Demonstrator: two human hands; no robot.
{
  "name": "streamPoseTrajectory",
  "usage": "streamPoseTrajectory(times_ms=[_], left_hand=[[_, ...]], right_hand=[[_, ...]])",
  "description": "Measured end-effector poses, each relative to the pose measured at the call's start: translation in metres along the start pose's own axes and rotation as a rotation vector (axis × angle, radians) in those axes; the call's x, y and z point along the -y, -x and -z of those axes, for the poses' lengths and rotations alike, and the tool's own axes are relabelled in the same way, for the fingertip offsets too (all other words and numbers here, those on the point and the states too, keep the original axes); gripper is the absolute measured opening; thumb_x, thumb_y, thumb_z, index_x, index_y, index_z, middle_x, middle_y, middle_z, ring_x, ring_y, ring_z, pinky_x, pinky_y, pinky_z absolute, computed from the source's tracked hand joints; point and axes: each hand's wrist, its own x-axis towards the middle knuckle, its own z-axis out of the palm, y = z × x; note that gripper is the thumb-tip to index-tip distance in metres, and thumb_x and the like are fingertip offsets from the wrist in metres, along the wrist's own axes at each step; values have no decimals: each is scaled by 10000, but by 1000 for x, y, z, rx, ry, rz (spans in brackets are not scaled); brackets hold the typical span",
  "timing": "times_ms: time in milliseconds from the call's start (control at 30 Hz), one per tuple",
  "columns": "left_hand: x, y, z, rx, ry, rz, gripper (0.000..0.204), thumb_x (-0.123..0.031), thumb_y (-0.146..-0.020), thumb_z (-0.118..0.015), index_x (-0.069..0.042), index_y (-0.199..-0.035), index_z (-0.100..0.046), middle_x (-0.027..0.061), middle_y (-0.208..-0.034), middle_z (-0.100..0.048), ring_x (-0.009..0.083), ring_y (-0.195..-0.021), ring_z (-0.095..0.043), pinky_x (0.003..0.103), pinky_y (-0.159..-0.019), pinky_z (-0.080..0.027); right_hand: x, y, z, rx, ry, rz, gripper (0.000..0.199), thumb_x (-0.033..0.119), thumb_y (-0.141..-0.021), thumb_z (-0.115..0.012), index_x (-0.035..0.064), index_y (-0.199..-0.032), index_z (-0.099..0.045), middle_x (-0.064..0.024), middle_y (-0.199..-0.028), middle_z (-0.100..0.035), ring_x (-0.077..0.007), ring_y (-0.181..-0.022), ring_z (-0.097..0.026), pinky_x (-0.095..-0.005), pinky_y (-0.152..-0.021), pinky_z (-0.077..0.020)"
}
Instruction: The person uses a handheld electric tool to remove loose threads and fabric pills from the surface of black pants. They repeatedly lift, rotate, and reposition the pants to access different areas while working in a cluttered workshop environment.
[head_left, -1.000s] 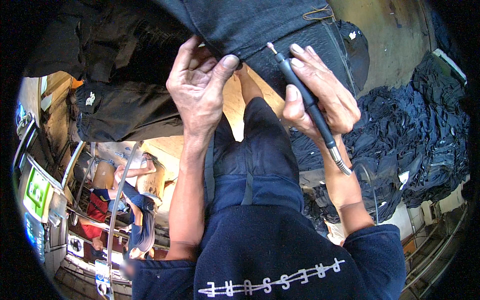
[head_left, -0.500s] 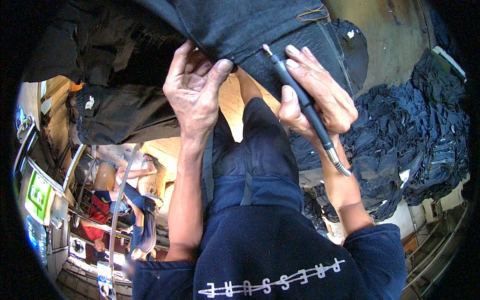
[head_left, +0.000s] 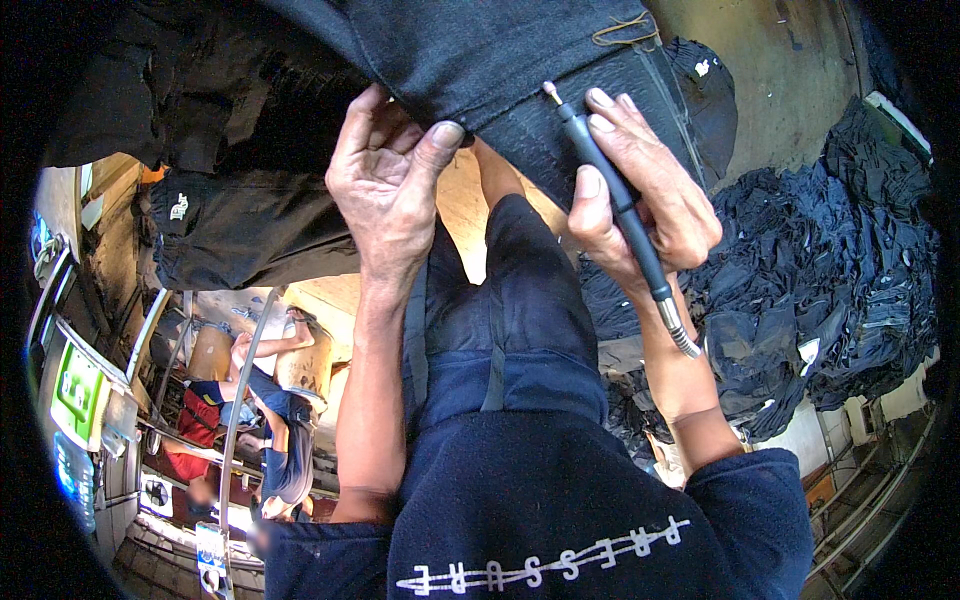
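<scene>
A dark denim garment (head_left: pixel 480 50) is stretched over a flat board at the top centre. My left hand (head_left: pixel 395 185) pinches its lower edge between thumb and fingers. In my right hand (head_left: pixel 650 200) is a black pen-shaped rotary grinder (head_left: pixel 610 175), gripped between thumb and fingers. A flexible metal sleeve leaves its rear end and a small rounded pale bit forms its tip. That bit lies over the denim, close to a seam; whether it touches the cloth I cannot tell.
A loop of tan cord (head_left: pixel 622 30) lies at the garment's upper right. Dark garments (head_left: pixel 250 225) hang at left, and a large heap of dark clothes (head_left: pixel 790 280) fills the right. Two people sit at the lower left, beside a metal pole (head_left: pixel 245 370).
My right hand has shifted slightly right with the rotary grinder, and its bit sits a little further right over the denim. My left hand keeps its pinch almost in place.
</scene>
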Motion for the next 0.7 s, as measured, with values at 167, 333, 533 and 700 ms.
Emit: streamPoseTrajectory(times_ms=[167,333,533,700], left_hand=[[5,2,5,-4,11,-12,571,76,-950,-791,99,-1458,-531,201,-1294,-713,234,-1165,-723,357,-1018,-610],[15,-1,3,-69,-2,12,426,105,-950,-762,91,-1343,-600,141,-1158,-732,182,-1066,-723,318,-945,-604],[27,-10,0,-75,17,-10,259,111,-970,-714,63,-1210,-627,84,-1064,-726,117,-957,-698,285,-893,-591],[26,-5,4,-68,-54,14,321,99,-976,-724,80,-1280,-619,104,-1122,-727,142,-1005,-701,292,-922,-588]], right_hand=[[0,4,1,1,-5,-27,306,48,-889,-718,-125,-1137,-763,-288,-1098,-797,-398,-1122,-788,-521,-1059,-601],[-5,-5,11,-70,-68,-89,320,83,-950,-708,-131,-1187,-734,-304,-1143,-784,-395,-1140,-776,-527,-1097,-572],[-7,-9,14,21,-112,-2,283,31,-810,-768,-93,-1063,-785,-222,-968,-811,-387,-1017,-818,-516,-1021,-626],[-4,-4,6,95,-107,30,270,36,-799,-794,-49,-1054,-810,-164,-988,-817,-356,-1049,-816,-520,-1018,-633]])
